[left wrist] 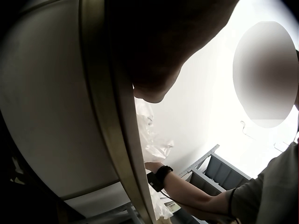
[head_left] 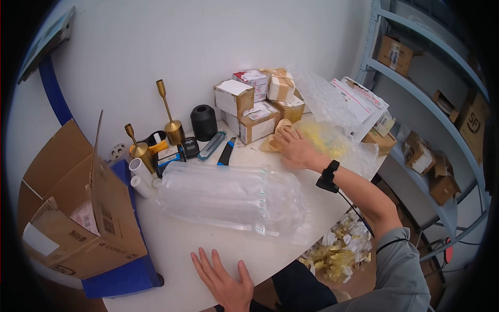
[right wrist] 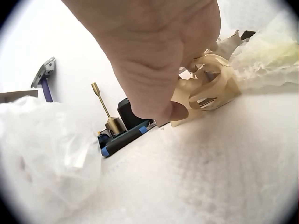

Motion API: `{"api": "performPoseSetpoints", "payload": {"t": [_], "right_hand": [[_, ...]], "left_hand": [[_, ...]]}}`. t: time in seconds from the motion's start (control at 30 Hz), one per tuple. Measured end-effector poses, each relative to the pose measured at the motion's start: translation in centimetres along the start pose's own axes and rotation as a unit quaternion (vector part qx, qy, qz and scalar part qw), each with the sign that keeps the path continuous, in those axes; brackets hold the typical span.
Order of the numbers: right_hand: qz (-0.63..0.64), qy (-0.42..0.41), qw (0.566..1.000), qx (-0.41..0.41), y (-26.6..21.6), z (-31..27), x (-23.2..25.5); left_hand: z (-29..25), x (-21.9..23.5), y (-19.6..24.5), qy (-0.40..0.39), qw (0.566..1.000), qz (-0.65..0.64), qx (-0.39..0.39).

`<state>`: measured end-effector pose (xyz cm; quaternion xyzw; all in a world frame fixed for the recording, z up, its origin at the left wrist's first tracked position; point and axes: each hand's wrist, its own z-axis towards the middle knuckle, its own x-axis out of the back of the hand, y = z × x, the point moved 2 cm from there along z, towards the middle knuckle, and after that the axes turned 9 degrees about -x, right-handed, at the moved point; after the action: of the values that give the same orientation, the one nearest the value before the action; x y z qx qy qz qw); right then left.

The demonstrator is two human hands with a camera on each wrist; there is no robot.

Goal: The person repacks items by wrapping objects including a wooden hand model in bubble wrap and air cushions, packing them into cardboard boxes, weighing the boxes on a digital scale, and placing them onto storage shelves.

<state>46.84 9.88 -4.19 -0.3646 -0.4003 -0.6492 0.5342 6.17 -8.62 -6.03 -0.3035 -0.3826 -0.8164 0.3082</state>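
My right hand (head_left: 299, 148) reaches to the back of the table with its fingers bent over a crumpled tan strip (right wrist: 217, 86) that loops like stiff paper or tape. In the right wrist view the thumb lies at the strip's near side and fingertips touch its top. My left hand (head_left: 226, 281) rests at the table's front edge, fingers spread and holding nothing. Between the hands lies a clear inflated air-column bag (head_left: 218, 197). A blue and black utility knife (head_left: 226, 151) is left of the right hand, beside a teal cutter (head_left: 212, 145).
Small cartons (head_left: 257, 125) are stacked at the back, with bubble wrap (head_left: 322, 104) and white mailers (head_left: 358, 106) to their right. Brass candlesticks (head_left: 174, 130) and a black container (head_left: 204, 123) stand at the wall. An open carton (head_left: 114, 223) is at left; shelves (head_left: 416, 93) line the right.
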Motion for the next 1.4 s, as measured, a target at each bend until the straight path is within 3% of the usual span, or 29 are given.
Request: {"api": "performPoseSetpoints", "payload": {"t": [0.03, 0.07, 0.13, 0.17, 0.23, 0.37, 0.43, 0.47, 0.53, 0.6, 0.67, 0.73, 0.9, 1.13, 1.2, 1.3, 1.4], "right_hand": [[0.000, 0.014, 0.996, 0.084, -0.5, -0.4, -0.2], [0.002, 0.015, 0.996, 0.083, -0.3, -0.5, -0.2], [0.049, -0.182, 0.981, -0.052, 0.3, -0.2, -0.8], [0.052, -0.178, 0.981, -0.052, 0.4, -0.4, -0.6], [0.065, -0.021, 0.998, -0.003, 0.4, -1.3, 0.5], [0.087, -0.036, 0.995, -0.034, -1.5, -5.1, 5.9], [0.308, 0.005, 0.946, -0.098, -2.6, -7.7, 7.7], [0.310, 0.006, 0.946, -0.094, -3.5, -9.0, 9.0], [0.493, -0.022, 0.863, -0.110, -6.7, -11.2, 12.4], [0.423, -0.023, 0.904, -0.053, -9.1, -12.4, 13.7], [0.442, -0.044, 0.895, -0.043, -11.4, -12.8, 14.6], [0.296, -0.038, 0.954, -0.017, -12.6, -12.9, 13.0], [0.319, 0.030, 0.947, -0.001, -12.5, -13.3, 11.3], [0.331, 0.024, 0.943, 0.006, -11.5, -13.9, 9.7], [0.310, -0.011, 0.950, 0.029, -11.1, -13.7, 9.5], [0.321, -0.062, 0.944, -0.033, -10.2, -12.6, 9.4], [0.256, -0.082, 0.963, -0.022, -8.6, -11.2, 8.3]], "left_hand": [[0.3, 0.1, 0.1, 0.008, 1.000, -0.006, -0.007], [0.4, 0.3, 0.2, 0.016, 1.000, -0.013, -0.014], [0.4, 0.4, 0.4, 0.018, 1.000, -0.012, -0.015], [0.5, 0.5, 0.4, 0.020, 1.000, -0.014, -0.013], [0.4, 0.5, 0.4, 0.024, 1.000, -0.013, -0.011], [-0.1, -0.4, 0.3, 0.032, 0.999, 0.002, -0.003], [-0.1, -0.2, 0.3, 0.037, 0.999, 0.007, -0.013], [-0.2, -0.3, 0.3, 0.041, 0.999, 0.011, -0.018], [0.1, -0.5, 0.6, 0.038, 0.999, 0.011, -0.016], [0.0, -0.3, 0.4, 0.038, 0.999, 0.004, -0.015], [0.2, -0.1, 0.4, 0.043, 0.999, -0.010, -0.016], [0.2, 0.2, 0.3, 0.042, 0.999, -0.008, -0.011], [0.0, 0.0, -0.1, 0.051, 0.999, -0.003, -0.014], [-0.6, -0.9, -0.5, 0.080, 0.997, -0.015, -0.014], [-0.9, -1.0, -0.7, 0.084, 0.996, -0.014, 0.010], [-0.8, -1.0, -0.5, 0.095, 0.995, -0.025, -0.001], [-0.8, -0.9, -0.5, 0.078, 0.997, -0.009, 0.014]]}}
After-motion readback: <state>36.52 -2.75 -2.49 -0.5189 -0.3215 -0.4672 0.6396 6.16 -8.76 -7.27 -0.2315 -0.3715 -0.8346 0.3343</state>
